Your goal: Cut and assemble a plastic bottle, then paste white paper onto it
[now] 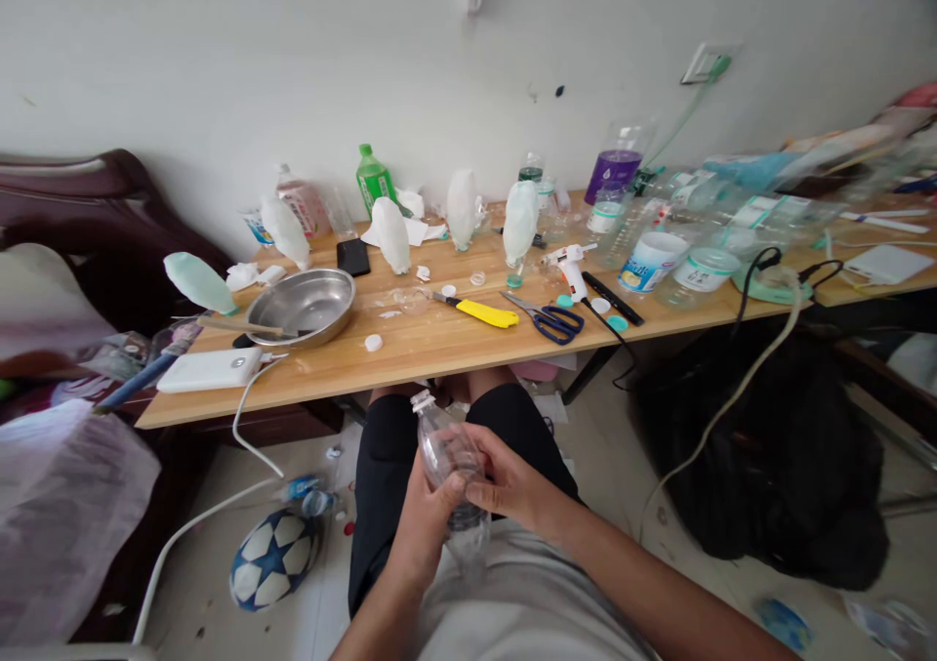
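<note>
A clear plastic bottle [446, 451] rests over my lap, its neck pointing up and to the left. My left hand [423, 529] wraps its lower body from the left. My right hand [505, 480] closes on its middle from the right, fingers curled over the plastic. Both hands are below the front edge of the wooden table [439, 349].
The table carries a steel bowl [302, 305], a yellow knife [483, 311], blue scissors [550, 319], a glue gun [571, 268], a white power bank [211, 369], paper-covered bottles and tubs. A ball [272, 556] lies on the floor at left, a black bag [776, 456] at right.
</note>
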Demonstrator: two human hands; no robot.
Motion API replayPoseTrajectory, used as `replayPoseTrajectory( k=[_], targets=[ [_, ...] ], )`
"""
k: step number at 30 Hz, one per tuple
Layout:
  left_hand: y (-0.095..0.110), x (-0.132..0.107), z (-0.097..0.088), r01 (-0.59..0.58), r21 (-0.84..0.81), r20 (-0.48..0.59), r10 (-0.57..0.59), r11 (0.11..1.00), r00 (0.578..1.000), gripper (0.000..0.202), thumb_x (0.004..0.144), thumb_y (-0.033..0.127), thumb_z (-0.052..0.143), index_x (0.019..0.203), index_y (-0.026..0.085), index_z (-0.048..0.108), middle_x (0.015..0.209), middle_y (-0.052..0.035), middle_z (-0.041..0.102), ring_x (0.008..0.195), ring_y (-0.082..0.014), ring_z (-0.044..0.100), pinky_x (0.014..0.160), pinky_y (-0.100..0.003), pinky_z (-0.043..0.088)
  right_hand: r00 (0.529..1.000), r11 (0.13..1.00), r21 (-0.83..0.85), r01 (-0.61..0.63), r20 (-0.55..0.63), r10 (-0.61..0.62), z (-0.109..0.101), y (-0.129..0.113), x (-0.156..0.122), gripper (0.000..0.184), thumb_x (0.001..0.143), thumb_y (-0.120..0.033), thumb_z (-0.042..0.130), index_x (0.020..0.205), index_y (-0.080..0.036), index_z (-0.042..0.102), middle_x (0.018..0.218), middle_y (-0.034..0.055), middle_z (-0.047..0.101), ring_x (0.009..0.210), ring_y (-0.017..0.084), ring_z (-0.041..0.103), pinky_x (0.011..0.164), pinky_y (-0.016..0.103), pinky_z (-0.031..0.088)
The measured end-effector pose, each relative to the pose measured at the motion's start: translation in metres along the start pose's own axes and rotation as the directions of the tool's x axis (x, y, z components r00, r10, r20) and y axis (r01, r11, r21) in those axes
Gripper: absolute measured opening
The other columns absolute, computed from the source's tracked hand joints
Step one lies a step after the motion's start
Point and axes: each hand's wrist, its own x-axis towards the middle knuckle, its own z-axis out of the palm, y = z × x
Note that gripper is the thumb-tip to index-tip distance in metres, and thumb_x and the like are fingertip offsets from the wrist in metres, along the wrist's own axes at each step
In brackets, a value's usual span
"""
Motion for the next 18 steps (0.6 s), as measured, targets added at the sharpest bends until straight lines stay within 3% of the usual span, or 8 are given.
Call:
replayPoseTrajectory(
  k=[5,10,14,18],
  targets=[
    [-0.006,0.003,-0.008,-0.085,0.028,-0.002,0.086,0.996,0.996,0.082,0.06,0.057,0.085,0.127,0.022,0.053,0.113,-0.0105,0.072,0.103,-0.0296,0.07,0.092,-0.041,0.055,1.0,0.994,0.107,0.013,0.003,-0.014,0.005,-0.002,0.001,0.063,0.089,-0.055,0.064,0.142,-0.027,0.045,0.143,0.0099,0.054,0.133,0.024,0.051,0.113,0.044,0.037],
    [-0.015,0.004,-0.016,-0.176,0.072,-0.062,0.18,0.982,0.982,0.061,0.071,0.054,0.078,0.118,0.025,0.051,0.107,-0.0069,0.073,0.095,-0.0276,0.072,0.084,-0.041,0.058,0.998,0.995,0.094,0.032,-0.048,-0.028,0.006,-0.004,0.002,0.061,0.088,-0.052,0.068,0.14,-0.028,0.048,0.141,0.0096,0.056,0.133,0.025,0.051,0.115,0.045,0.034],
    [-0.013,-0.001,-0.01,-0.142,0.046,-0.062,0.145,0.989,0.988,0.056,0.083,0.056,0.067,0.127,0.025,0.05,0.121,-0.0097,0.069,0.112,-0.0293,0.067,0.097,-0.044,0.052,0.994,0.998,0.06,0.031,-0.108,-0.025,0.004,-0.005,0.004,0.064,0.081,-0.052,0.075,0.136,-0.029,0.051,0.141,0.0094,0.056,0.131,0.025,0.053,0.112,0.045,0.038],
    [-0.013,-0.003,-0.006,-0.148,0.057,-0.075,0.152,0.987,0.986,0.057,0.089,0.054,0.06,0.136,0.025,0.051,0.14,-0.0105,0.06,0.132,-0.0295,0.054,0.112,-0.045,0.04,0.998,0.996,0.082,0.029,-0.053,-0.025,0.005,-0.006,0.006,0.059,0.084,-0.048,0.074,0.135,-0.029,0.051,0.142,0.0085,0.057,0.134,0.023,0.051,0.114,0.045,0.037]
  ],
)
